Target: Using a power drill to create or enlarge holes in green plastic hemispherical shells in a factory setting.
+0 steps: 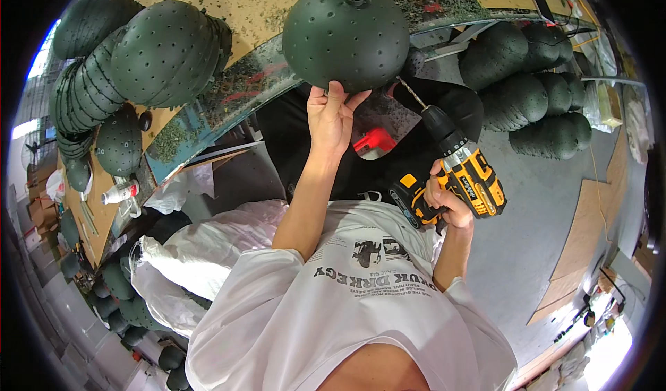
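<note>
My left hand (331,117) grips the lower rim of a dark green dome-shaped shell (345,34) dotted with small holes, held at the edge of the workbench (257,6). My right hand (447,204) is closed around the handle of a yellow and black cordless drill (461,172). Its thin bit (411,91) points up and left, with the tip at the shell's lower right edge. I wear a white printed shirt (347,308).
Nested stacks of similar green shells (149,55) lie on the bench at left, more shells (534,79) piled on the floor at right. White plastic bags (201,252) hold further shells at lower left. A red object (374,141) lies below. Cardboard sheets (583,238) cover the floor at right.
</note>
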A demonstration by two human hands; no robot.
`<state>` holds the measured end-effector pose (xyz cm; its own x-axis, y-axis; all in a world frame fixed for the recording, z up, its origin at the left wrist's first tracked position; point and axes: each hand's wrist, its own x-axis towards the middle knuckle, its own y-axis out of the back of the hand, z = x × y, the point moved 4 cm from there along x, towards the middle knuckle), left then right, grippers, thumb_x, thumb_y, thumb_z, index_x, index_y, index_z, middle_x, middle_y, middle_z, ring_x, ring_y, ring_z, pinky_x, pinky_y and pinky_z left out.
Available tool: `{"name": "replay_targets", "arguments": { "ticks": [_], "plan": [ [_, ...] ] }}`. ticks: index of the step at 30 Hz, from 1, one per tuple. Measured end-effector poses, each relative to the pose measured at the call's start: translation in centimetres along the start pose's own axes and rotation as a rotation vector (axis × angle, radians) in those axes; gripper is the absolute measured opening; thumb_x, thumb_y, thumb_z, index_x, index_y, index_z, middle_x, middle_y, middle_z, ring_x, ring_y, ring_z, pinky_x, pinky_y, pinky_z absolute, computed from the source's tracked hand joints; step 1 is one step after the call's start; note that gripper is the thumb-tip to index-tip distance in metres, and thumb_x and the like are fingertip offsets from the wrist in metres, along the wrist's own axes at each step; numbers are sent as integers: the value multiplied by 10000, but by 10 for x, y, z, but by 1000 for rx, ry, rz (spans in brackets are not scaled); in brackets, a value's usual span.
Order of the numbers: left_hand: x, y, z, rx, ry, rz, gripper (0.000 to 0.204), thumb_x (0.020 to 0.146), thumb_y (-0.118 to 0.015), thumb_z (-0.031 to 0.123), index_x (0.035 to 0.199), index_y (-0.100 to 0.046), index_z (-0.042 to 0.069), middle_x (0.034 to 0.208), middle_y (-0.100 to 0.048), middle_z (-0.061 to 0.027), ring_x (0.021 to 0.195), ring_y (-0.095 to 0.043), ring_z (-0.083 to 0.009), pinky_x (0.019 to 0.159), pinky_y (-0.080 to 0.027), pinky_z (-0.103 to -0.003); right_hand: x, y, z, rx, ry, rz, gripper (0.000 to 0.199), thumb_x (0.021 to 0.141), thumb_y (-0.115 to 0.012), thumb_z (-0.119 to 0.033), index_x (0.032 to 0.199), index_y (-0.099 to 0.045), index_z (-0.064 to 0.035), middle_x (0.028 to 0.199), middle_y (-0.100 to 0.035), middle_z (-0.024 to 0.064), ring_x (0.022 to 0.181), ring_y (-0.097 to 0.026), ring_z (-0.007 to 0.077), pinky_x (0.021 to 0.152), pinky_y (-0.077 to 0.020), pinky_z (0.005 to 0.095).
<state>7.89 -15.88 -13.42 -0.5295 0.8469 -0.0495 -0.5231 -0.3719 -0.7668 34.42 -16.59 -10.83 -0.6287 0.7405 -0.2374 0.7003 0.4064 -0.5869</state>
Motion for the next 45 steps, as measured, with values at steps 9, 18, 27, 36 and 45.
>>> {"name": "replay_targets", "arguments": {
  "ticks": [9,18,27,36,45],
  "plan": [
    [-4,2,-24,-76,45,31,261,988,-594,160,1228,-566,61,1183,-657,-80,1094,-650,-240,931,-565,-477,-4,-11,-16,-243,51,85,435,797,-725,-14,1205,-583,35,687,-569,21,571,-503,81,543,-398,224],
    [-2,13,-29,-146,99,-29,245,961,-573,-8,1203,-567,25,1173,-663,-105,1093,-653,-250,945,-557,-504,-9,-13,-24,-342,77,144,425,758,-640,61,1180,-602,41,681,-565,18,577,-511,91,553,-405,240],
    [14,9,-18,-159,-51,-97,241,936,-588,-58,1154,-609,42,1158,-672,-64,1073,-660,-228,977,-552,-484,-8,-23,-24,-347,138,137,413,751,-671,41,1155,-591,17,710,-567,12,638,-522,98,626,-405,237],
    [10,27,-34,-82,-11,113,230,949,-577,-41,1165,-608,32,1177,-666,-102,1092,-655,-253,1005,-533,-461,-1,-27,-40,-708,167,125,446,786,-656,-5,1206,-511,35,650,-497,11,549,-465,105,555,-383,258],
    [16,30,-34,-59,72,71,190,918,-643,-4,1107,-624,-9,1107,-691,-147,1011,-689,-256,895,-580,-402,13,-67,-75,-940,185,152,430,752,-716,48,1173,-636,4,810,-625,28,703,-574,115,665,-459,246]
  ]
}}
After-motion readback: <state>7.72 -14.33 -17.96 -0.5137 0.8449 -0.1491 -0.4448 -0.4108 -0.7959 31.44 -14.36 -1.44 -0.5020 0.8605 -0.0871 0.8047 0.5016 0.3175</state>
